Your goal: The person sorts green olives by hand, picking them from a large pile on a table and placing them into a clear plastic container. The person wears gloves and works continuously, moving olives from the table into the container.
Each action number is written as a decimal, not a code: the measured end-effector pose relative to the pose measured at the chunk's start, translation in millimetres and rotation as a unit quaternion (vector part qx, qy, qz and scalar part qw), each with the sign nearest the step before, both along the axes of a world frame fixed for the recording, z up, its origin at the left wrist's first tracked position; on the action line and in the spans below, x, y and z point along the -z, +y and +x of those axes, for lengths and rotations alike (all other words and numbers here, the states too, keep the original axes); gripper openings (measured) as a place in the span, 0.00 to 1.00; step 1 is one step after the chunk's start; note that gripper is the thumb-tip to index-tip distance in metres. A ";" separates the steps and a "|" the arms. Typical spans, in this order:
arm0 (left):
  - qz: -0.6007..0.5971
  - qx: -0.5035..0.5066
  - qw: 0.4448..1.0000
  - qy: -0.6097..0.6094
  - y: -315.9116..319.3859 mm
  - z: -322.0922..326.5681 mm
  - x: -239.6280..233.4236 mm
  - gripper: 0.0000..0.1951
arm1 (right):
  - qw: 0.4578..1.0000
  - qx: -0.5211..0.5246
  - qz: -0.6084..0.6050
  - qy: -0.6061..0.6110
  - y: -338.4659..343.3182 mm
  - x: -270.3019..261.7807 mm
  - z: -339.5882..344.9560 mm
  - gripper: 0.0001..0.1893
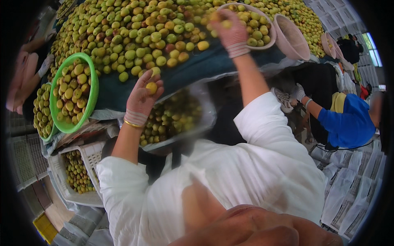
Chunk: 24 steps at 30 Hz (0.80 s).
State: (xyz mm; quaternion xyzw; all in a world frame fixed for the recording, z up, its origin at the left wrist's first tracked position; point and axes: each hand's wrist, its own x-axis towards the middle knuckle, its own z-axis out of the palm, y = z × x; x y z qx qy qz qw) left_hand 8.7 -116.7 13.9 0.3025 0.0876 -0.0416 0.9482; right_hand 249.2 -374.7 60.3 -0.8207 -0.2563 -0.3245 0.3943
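Note:
My left hand (pixel 144 95), in a pinkish striped glove, holds a small yellow-green fruit (pixel 151 88) in its curled fingers; another fruit (pixel 155 71) is at its fingertips. Blurred by motion, my right hand (pixel 229 30), gloved alike, has a yellowish fruit (pixel 226 24) at its fingers, beside the rim of a pale pink basket (pixel 275 32) of fruit. A large heap of green, yellow and reddish fruit (pixel 141 33) covers the table beyond both hands. Left of my left hand, a bright green basket (pixel 96 89) full of fruit leans tilted.
An empty pink basket (pixel 291 37) stands at the right. Below the table edge are a lined container with fruit (pixel 172 117) and a white plastic crate (pixel 89 156). A co-worker in blue (pixel 347 120) sits at the right; another person's gloved hand (pixel 46 64) is at the left.

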 end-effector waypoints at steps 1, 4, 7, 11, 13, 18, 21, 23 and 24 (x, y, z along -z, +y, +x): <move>-0.006 -0.013 1.000 0.005 0.4 -1.4 0.8 0.31 | 1.000 0.020 0.009 -0.021 -23.5 1.9 15.3 0.23; -0.034 -0.021 0.999 -0.028 1.3 -6.1 2.0 0.36 | 0.992 0.118 0.014 -0.048 -74.0 12.0 52.2 0.26; -0.040 -0.007 0.998 -0.054 1.4 -5.9 0.6 0.33 | 0.974 0.195 -0.102 0.050 -94.5 28.3 64.8 0.26; 0.044 -0.005 0.995 -0.086 -2.3 -3.1 -4.4 0.29 | 0.973 0.175 -0.144 0.050 -100.4 36.9 68.5 0.28; 0.055 0.000 0.995 -0.080 -3.6 -3.7 -8.9 0.29 | 0.980 0.155 -0.113 0.049 -96.6 34.9 68.4 0.29; 0.006 0.044 0.999 0.014 0.8 -10.1 -21.4 0.28 | 0.993 -0.013 0.096 0.061 -62.8 23.6 44.4 0.25; 0.031 0.024 0.999 0.036 -0.1 -10.9 -23.7 0.30 | 0.998 -0.059 0.016 -0.018 -37.0 16.2 18.7 0.22; 0.042 0.014 0.998 0.048 -1.4 -10.9 -23.5 0.29 | 0.992 -0.104 -0.053 -0.053 -23.7 17.7 7.6 0.23; 0.048 0.006 0.997 0.053 -2.4 -10.7 -23.1 0.29 | 0.991 -0.100 -0.073 -0.047 -19.4 21.8 4.4 0.24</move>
